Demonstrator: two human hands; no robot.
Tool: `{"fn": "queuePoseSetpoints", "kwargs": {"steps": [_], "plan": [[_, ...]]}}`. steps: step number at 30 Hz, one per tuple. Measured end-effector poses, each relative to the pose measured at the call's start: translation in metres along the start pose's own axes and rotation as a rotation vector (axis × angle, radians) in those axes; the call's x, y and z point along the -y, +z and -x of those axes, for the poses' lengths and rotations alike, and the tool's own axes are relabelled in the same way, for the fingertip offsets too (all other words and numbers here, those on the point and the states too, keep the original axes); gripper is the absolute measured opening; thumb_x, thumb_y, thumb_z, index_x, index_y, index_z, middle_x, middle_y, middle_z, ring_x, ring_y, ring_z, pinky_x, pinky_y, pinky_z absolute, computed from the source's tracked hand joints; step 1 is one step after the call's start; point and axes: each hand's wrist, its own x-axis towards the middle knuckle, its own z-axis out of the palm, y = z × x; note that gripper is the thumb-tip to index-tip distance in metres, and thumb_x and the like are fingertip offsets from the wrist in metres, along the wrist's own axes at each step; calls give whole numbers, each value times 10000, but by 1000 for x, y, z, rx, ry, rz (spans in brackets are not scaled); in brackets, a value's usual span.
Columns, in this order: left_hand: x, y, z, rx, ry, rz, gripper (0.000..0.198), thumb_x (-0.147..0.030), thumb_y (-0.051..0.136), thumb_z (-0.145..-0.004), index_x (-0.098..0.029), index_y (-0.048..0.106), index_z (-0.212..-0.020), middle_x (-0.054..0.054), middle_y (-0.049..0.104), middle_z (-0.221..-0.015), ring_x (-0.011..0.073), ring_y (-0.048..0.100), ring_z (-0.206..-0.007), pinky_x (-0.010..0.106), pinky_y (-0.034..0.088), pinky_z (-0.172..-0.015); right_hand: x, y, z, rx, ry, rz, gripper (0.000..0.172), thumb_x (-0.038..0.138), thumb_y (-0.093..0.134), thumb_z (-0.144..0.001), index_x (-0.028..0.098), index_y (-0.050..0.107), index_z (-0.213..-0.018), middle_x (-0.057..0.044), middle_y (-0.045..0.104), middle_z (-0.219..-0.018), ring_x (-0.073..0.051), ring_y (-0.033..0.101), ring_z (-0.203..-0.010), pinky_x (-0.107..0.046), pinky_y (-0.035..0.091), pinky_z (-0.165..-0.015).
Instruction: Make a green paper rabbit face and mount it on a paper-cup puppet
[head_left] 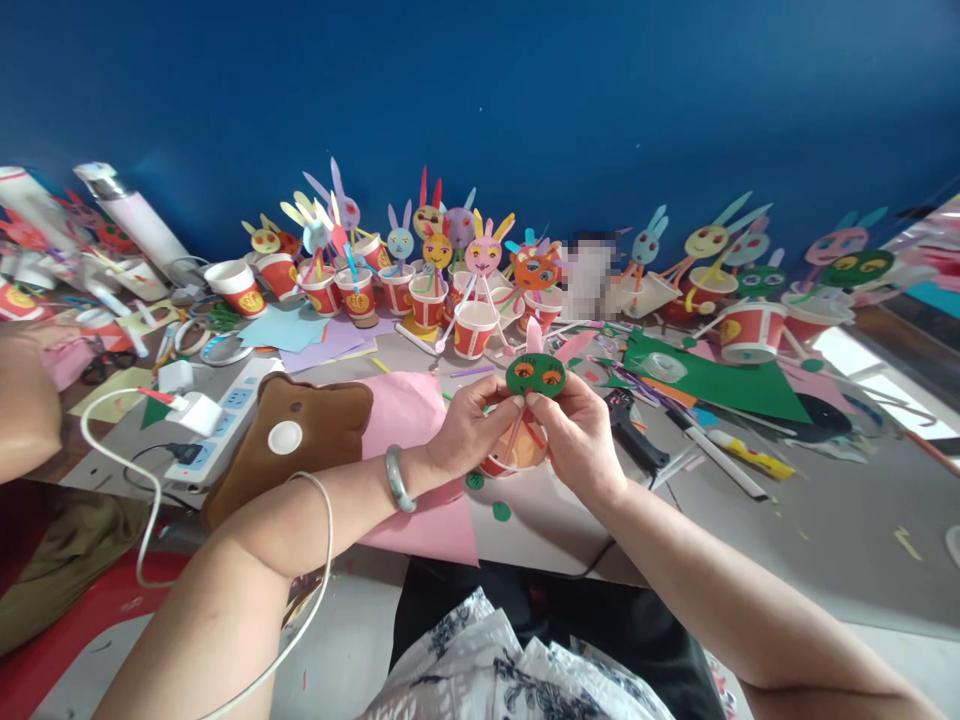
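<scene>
Both hands meet over the table's near edge around a paper rabbit craft. Its green round face (535, 375) has orange eyes and pink ears and stands above a red paper cup (510, 455) with straws in it. My left hand (472, 425), with a jade bangle on its wrist, is closed around the cup and pinches the face's left edge. My right hand (576, 432) is closed on the right side of the same craft, fingers at the face's lower edge. A pink paper sheet (420, 450) lies under the hands.
Several finished rabbit cups (450, 290) line the back by the blue wall. A brown padded pouch (292, 440) and a power strip (225, 415) lie left. Green paper (720, 385), a black glue gun (634, 430) and scraps lie right. Another person's arm (26, 410) is at far left.
</scene>
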Motion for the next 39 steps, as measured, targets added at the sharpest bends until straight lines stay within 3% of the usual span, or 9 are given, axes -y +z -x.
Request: {"fn": "queuePoseSetpoints", "kwargs": {"steps": [7,20,39], "plan": [[-7,1,0,-16,-16,-32,351,-520,699,-867,-172,658,-887,21,673,-865,144,593,-806,288,492,-788,2,-1,2,19,9,-11,236,386,752,-789,231,666,-946,-25,722,-930,-178,659,-815,-309,556,-758],[-8,1,-1,-13,-27,-7,376,-538,715,-849,-168,644,-864,19,664,-837,142,591,-786,283,499,-764,-2,-5,5,9,67,-49,180,300,742,-782,221,671,-927,-12,738,-882,-166,675,-786,-297,557,-743],[-7,1,-1,-19,-86,48,221,-349,753,-810,-163,693,-913,44,711,-908,172,649,-879,299,526,-844,3,-2,5,6,45,-80,157,316,739,-780,226,645,-869,-3,716,-872,-148,657,-784,-285,532,-765]]}}
